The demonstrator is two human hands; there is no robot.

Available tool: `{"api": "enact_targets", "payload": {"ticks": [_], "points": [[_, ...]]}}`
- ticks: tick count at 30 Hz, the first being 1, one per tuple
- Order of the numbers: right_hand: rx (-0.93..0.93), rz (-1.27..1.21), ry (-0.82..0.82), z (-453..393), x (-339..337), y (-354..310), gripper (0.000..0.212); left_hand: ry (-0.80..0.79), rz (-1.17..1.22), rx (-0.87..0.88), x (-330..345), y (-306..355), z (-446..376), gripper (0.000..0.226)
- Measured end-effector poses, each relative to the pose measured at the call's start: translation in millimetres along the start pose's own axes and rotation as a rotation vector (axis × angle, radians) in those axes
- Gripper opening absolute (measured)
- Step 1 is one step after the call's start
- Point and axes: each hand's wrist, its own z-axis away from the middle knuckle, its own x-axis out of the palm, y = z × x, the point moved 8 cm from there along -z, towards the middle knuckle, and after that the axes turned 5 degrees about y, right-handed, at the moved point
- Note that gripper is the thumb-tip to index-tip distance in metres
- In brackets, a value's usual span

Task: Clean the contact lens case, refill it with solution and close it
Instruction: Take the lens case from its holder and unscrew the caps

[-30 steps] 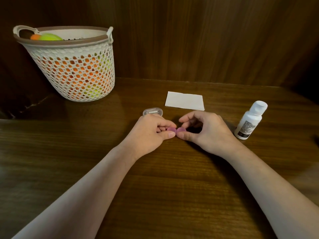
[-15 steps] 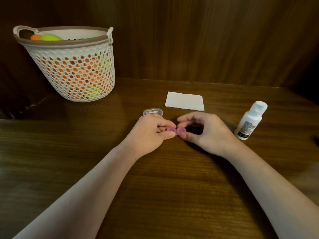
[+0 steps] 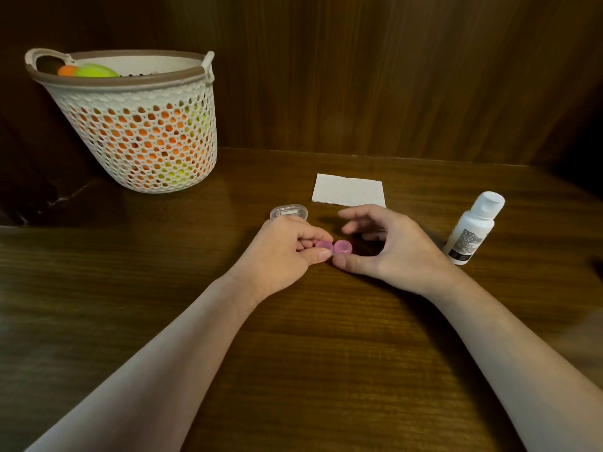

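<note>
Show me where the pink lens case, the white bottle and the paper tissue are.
pink lens case [image 3: 333, 248], head view, on the pink tops between the hands.
white bottle [image 3: 473, 228], head view, on its body.
paper tissue [image 3: 348, 190], head view, at its middle.

Bottle [image 3: 472, 229] label — print illegible

Left hand [image 3: 284, 252] pinches pink lens case [image 3: 333, 248]; right hand [image 3: 391, 246] touches it.
</note>
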Motion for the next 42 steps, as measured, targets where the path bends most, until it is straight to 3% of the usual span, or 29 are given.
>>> {"api": "enact_targets", "payload": {"ticks": [17, 31, 38, 42], "points": [[-0.028, 0.003, -0.024, 0.9, 1.8, -1.7, 0.067, -0.014, -0.005, -0.008, -0.1, 2.0, 0.9, 0.027], [-0.033, 0.019, 0.009, 0.5, 0.5, -3.0, 0.049, -0.018, 0.005, -0.001, -0.5, 1.0, 1.2, 0.026], [-0.018, -0.123, 0.224, 1.3, -22.2, -0.5, 0.029, -0.008, -0.013, -0.004, -1.7, 2.6, 1.7, 0.027], [0.043, -0.039, 0.261, -0.6, -27.2, 10.1, 0.019, -0.006, -0.010, -0.007, -1.5, 3.4, 1.6, 0.028]]}}
